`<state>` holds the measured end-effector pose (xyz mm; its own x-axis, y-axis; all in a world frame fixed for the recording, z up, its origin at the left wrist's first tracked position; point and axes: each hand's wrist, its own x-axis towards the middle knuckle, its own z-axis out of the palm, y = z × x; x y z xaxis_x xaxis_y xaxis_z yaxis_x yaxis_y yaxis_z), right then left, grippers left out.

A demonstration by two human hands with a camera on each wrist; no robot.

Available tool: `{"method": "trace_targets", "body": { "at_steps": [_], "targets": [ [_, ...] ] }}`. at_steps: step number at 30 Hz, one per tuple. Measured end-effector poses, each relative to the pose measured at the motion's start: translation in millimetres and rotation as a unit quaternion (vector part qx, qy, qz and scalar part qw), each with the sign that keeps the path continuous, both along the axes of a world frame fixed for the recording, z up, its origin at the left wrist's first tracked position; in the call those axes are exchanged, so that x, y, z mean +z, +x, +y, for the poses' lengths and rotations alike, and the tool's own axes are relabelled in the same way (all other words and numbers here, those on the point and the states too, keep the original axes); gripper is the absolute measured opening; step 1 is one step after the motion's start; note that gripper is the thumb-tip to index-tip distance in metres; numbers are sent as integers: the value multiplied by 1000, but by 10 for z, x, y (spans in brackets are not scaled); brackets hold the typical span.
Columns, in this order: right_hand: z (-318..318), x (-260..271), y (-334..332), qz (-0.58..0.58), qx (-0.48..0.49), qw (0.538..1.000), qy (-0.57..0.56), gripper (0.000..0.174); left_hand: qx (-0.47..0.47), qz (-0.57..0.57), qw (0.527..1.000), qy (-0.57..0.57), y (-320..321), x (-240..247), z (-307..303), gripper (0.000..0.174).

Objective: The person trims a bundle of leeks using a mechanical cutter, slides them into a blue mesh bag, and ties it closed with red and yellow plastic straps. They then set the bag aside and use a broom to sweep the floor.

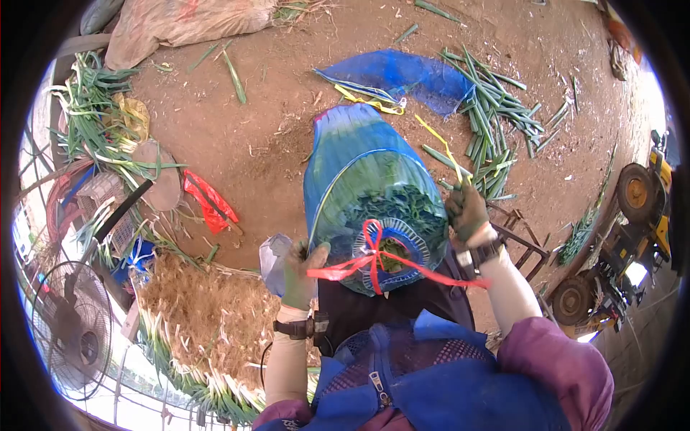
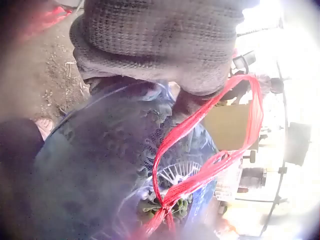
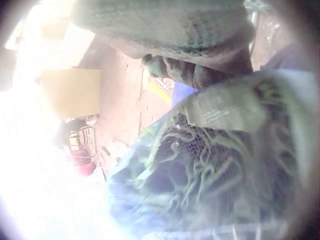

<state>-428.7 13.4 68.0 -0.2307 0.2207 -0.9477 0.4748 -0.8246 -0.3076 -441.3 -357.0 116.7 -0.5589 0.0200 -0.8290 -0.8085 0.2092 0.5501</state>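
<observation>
Fingers point(image 1: 315, 253) of the gloved left hand point(image 1: 300, 276) curl at the lower left side of the blue net sack point(image 1: 366, 172), the thumb upright against the mesh. They pinch one end of the red cord point(image 1: 374, 262). In the left wrist view the cord point(image 2: 210, 165) comes out from under the glove, loops wide and runs down to a knot at the gathered mouth of the sack point(image 2: 100, 165).

The sack is stuffed with green leaves and lies lengthwise in front of the person, between the two hands, with its tied mouth facing them. The cord's other tail runs right from the knot to below the right wrist.

The gloved right hand point(image 1: 467, 212) sits at the sack's upper right edge. Its fingers point(image 3: 185, 70) are curled and its thumb lies flat on the mesh point(image 3: 200, 175). A yellow strip point(image 1: 440, 144) rises from the fist, but I cannot tell whether the fingers grip the strip or the net.

Far left stands a fan point(image 1: 72, 337), with a heap of rooted green onions point(image 1: 201, 316) beside it. A red plastic scrap point(image 1: 208, 201) lies on the dirt left of the sack. Beyond the sack lies an empty blue net point(image 1: 410, 75), then loose green stalks point(image 1: 496, 115), and a yellow vehicle point(image 1: 640, 208) at far right
</observation>
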Motion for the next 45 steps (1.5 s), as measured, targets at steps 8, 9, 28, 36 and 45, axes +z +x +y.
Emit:
{"method": "trace_targets", "body": {
  "at_steps": [8,9,28,36,45],
  "targets": [
    [-267,1110,271,67,23,996,-59,33,8,71,997,-2,34,-581,-150,14],
    [-213,1033,222,76,60,994,-57,33,-12,87,996,-11,17,-509,-93,15],
    [-186,1380,-342,84,207,974,-15,34,-2,207,977,50,-135,-237,143,8],
    [-176,1825,-225,63,40,994,-79,26,-107,207,960,-153,-356,-65,177,14],
    [-187,2689,112,87,130,987,23,30,9,167,976,-141,234,-266,102,22]
  ]
}}
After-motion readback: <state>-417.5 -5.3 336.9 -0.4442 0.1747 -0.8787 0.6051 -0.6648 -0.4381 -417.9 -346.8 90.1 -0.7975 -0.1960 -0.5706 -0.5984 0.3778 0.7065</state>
